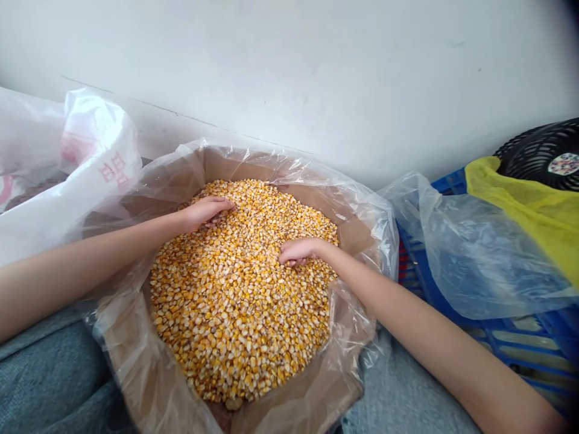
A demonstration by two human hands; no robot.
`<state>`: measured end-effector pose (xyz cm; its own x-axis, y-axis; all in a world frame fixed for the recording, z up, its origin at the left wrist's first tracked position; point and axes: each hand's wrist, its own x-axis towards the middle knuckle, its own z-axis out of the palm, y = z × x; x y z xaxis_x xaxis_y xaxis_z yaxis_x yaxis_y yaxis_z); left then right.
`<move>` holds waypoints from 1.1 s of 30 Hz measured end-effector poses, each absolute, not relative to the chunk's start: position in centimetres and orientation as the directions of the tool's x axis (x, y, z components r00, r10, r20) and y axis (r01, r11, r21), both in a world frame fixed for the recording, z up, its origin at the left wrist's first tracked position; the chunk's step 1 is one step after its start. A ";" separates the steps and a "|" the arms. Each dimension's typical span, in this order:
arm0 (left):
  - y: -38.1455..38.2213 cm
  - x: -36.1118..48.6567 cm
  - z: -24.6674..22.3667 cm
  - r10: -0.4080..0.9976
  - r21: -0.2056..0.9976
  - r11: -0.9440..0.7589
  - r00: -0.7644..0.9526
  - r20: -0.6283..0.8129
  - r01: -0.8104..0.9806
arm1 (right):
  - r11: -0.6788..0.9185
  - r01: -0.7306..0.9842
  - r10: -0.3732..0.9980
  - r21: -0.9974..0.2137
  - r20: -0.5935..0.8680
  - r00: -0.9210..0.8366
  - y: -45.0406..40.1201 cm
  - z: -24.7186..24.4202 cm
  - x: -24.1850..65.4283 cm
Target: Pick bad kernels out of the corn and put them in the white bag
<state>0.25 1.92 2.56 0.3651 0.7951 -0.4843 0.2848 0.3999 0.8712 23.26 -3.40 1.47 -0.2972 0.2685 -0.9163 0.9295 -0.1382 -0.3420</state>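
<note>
The first risk, in my judgement, is with the clear plastic liner [136,367]; it is loose and creased around the rim of the brown cardboard box [226,164], and both forearms [407,316] pass over it; if one arm drags the film inward, some corn kernels [244,301] could slip behind it, or be caught in a fold; a strong sweep toward the body could also throw kernels over the near rim, onto the denim-covered legs [398,386]; fingers closed too quickly could let small kernels escape between them.

The kernels lie in a wide heap inside the lined box, between the two legs; the left hand [205,212] rests on the far left part of this heap, its fingers rather straight and close together, with kernels below and around them; the right hand [301,250] is on the right part, nearer to the body, its fingers curled down and touching the kernels; whether either hand grips any kernels, I cannot tell, because the undersides are hidden; most of the heap lies on the near side of both hands; a blue crate [418,259] stands to the right, just beside the box.
</note>
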 end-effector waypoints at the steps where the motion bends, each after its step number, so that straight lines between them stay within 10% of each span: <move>1: 1.9 0.3 2.6 0.796 0.870 0.401 0.360 -0.486 0.288 | -0.180 0.877 0.311 -0.445 -0.872 -0.378 -3.3 1.9 22.9; 6: 1.8 0.3 2.8 0.797 0.864 0.412 0.346 -0.495 0.288 | -0.162 0.639 0.635 -0.752 -0.576 -0.515 -2.2 3.6 22.8; 11: 1.8 0.4 2.8 0.795 0.860 0.421 0.341 -0.503 0.287 | 0.081 0.990 0.696 -0.112 -0.705 -0.136 -1.1 2.5 25.5; 14: 1.8 0.4 2.7 0.796 0.863 0.421 0.343 -0.499 0.278 | 0.074 0.997 0.583 0.005 -0.811 -0.039 -1.3 1.3 26.0; 28: 1.9 0.1 2.5 0.788 0.860 0.420 0.354 -0.504 0.289 | -0.224 0.957 0.078 -0.183 -0.982 -0.169 -3.3 0.5 24.7; 33: 1.9 0.3 2.6 0.787 0.855 0.432 0.344 -0.513 0.287 | -0.436 0.598 0.345 -0.672 -0.739 -0.578 -2.9 2.6 22.5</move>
